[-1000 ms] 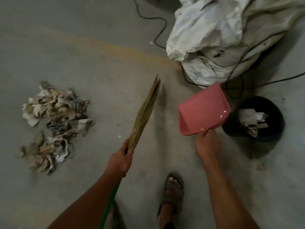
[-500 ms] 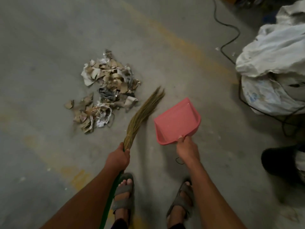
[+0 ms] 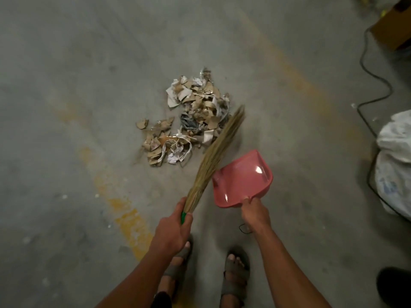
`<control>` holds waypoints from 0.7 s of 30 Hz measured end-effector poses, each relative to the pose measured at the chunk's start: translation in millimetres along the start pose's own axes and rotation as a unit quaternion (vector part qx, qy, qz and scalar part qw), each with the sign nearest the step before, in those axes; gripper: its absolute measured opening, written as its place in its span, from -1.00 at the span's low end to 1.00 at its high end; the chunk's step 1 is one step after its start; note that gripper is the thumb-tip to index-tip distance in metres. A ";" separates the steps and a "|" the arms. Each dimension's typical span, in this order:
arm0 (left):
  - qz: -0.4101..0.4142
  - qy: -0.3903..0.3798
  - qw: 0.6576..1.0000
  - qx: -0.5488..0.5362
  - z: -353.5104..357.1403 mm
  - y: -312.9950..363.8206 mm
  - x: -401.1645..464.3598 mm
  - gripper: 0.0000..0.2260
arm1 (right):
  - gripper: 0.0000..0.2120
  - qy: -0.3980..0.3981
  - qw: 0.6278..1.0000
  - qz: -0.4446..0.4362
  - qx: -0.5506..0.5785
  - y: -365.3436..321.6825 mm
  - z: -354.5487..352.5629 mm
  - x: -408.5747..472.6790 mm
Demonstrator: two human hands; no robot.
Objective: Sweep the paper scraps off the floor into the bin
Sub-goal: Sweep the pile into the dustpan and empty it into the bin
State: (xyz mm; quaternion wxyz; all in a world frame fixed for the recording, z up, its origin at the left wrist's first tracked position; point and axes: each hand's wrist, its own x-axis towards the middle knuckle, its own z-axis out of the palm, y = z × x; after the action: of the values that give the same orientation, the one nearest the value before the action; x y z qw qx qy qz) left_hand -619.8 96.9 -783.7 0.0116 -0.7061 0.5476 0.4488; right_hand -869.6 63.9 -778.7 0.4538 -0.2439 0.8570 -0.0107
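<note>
Slanting up-right toward the scraps, broom in left hand

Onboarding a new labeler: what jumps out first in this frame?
The heap of paper scraps on the grey floor, mid-frame. Just below it, the left hand grips a straw broom whose tip reaches the heap's right edge, and the right hand holds a pink dustpan.
</note>
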 end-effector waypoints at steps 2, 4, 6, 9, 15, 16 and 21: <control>-0.003 0.012 1.000 -0.026 -2.6 4.7 -0.8 -0.48 | -0.51 -0.004 1.000 -0.002 -0.006 -4.8 -1.0 3.0; -0.014 0.031 0.998 -0.056 -8.3 11.8 1.5 -0.49 | -0.52 -0.016 1.000 -0.018 -0.007 -7.5 0.6 9.0; -0.026 0.055 0.995 -0.079 -14.2 15.9 8.8 -0.49 | -0.50 -0.040 0.999 -0.030 -0.002 -7.6 7.2 19.2; -0.072 0.092 0.988 -0.104 -22.8 11.0 29.6 -0.48 | -0.48 -0.088 0.995 -0.036 0.021 -4.7 26.6 39.1; -0.150 0.135 0.967 -0.156 -41.8 -17.4 69.6 -0.47 | -0.66 -0.157 0.986 -0.032 0.035 -19.0 59.2 41.6; -0.161 0.144 0.963 -0.164 -45.2 -23.1 75.0 -0.46 | -0.66 -0.164 0.985 -0.032 0.033 -19.5 65.9 44.5; -0.219 0.188 0.947 -0.140 -55.3 -66.5 102.4 -0.44 | -0.67 -0.186 0.982 -0.019 0.025 -27.2 96.5 60.6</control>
State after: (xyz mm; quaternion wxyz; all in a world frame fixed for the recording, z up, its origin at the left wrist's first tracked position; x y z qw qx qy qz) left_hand -533.5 17.3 -848.5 -0.0925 -0.8746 0.3033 0.3667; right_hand -811.4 33.6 -875.7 0.6109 -0.2463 0.7524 0.0053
